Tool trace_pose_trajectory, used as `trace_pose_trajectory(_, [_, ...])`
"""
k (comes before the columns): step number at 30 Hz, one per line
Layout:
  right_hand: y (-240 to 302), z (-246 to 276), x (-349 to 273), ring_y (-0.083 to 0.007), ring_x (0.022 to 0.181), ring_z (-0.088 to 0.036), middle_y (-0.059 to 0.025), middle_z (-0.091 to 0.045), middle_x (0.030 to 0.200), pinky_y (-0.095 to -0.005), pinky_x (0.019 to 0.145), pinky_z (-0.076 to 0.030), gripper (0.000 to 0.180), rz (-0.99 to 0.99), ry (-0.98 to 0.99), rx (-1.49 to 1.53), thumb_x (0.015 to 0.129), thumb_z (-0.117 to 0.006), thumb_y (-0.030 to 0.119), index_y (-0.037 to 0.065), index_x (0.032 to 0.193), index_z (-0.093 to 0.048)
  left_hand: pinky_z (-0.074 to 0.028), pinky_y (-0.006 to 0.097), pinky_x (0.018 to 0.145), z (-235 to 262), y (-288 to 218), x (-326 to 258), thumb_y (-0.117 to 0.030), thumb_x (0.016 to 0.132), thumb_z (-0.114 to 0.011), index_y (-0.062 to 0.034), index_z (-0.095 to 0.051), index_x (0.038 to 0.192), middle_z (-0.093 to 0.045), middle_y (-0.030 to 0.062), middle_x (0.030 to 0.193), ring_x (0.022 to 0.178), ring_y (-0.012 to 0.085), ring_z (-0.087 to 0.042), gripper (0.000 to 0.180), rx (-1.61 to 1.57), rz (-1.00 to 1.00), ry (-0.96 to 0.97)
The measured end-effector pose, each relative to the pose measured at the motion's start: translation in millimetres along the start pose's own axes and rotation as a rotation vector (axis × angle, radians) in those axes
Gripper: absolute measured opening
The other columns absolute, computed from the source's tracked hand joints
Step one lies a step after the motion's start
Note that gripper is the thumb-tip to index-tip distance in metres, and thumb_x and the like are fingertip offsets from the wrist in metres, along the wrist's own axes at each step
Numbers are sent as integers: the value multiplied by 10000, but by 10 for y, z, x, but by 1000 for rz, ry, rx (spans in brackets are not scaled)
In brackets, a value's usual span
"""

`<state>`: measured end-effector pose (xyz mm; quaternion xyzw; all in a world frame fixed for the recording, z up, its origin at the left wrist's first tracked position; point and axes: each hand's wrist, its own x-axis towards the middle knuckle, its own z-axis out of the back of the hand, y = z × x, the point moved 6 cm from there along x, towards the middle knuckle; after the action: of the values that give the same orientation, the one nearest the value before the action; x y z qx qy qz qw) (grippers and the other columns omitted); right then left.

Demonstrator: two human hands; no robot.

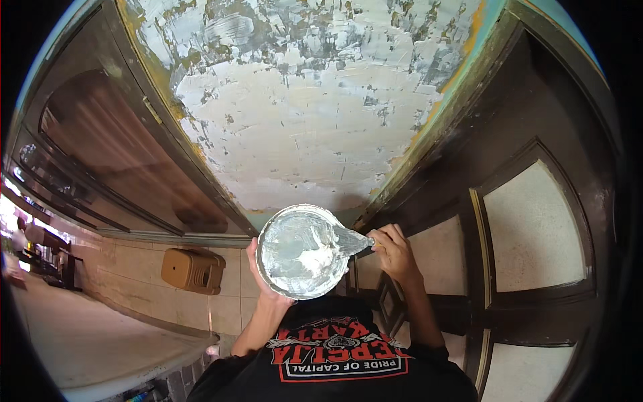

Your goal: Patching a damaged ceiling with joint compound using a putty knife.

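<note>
Gripping scraper (353, 242) with right hand (395, 252), bucket (284, 234) with left hand (260, 282), visible fingers curled; wall (301, 127) mostly coated near bottom edge; patchy above, probably unfinished.

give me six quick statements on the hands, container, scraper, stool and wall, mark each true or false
1. The left hand holds the round container. True.
2. The container is full to the brim. False: heaped white paste takes up only part of it.
3. The right hand grips the scraper. True.
4. The scraper's wide end points away from the container. False: it reaches over the container's right side.
5. A brown stool stands to the left. True.
6. The surface ahead is one even colour. False: the wall is patchy, whitish and grey.
</note>
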<state>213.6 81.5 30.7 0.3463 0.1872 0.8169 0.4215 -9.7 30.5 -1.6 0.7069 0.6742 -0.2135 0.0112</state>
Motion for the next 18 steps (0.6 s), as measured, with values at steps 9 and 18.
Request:
trace_pose_trajectory(9, [-131, 338, -267, -234, 760, -529, -100, -549, 858, -334, 657, -449, 217, -57, 0, -79, 829, -567, 100, 60, 1043, -577, -433, 523, 904, 126, -54, -27, -627, 803, -454, -95, -426, 1310, -429, 149, 1317, 1124, 356, -471, 736, -104, 21, 58])
trace_pose_trajectory(18, [401, 131, -587, -32, 488, -395, -25, -542, 656, -181, 447, -314, 216, -607, 33, 515, 969, -402, 186, 23, 1101, -450, -445, 517, 925, 248, 101, 59, -681, 750, -443, -84, -362, 1351, -402, 157, 1344, 1160, 356, -467, 851, 70, -253, 148])
